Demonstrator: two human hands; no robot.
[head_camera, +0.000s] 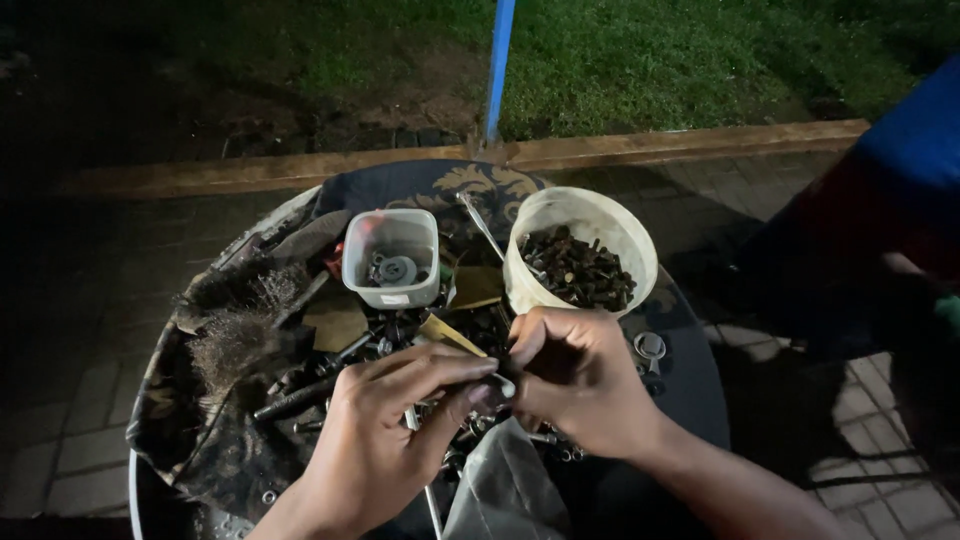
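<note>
Hands meet over the tray (150, 480): my left hand (385, 430) and right hand (580, 385) pinch one small metal fastener (503, 384); white tub (580, 250) nearly full, loose hardware (330, 385) remains.

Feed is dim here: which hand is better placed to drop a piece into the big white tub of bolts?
Probably the right hand: it sits just below the white tub, while the left hand is farther off, its fingertips meeting the right's over the hardware pile.
</note>
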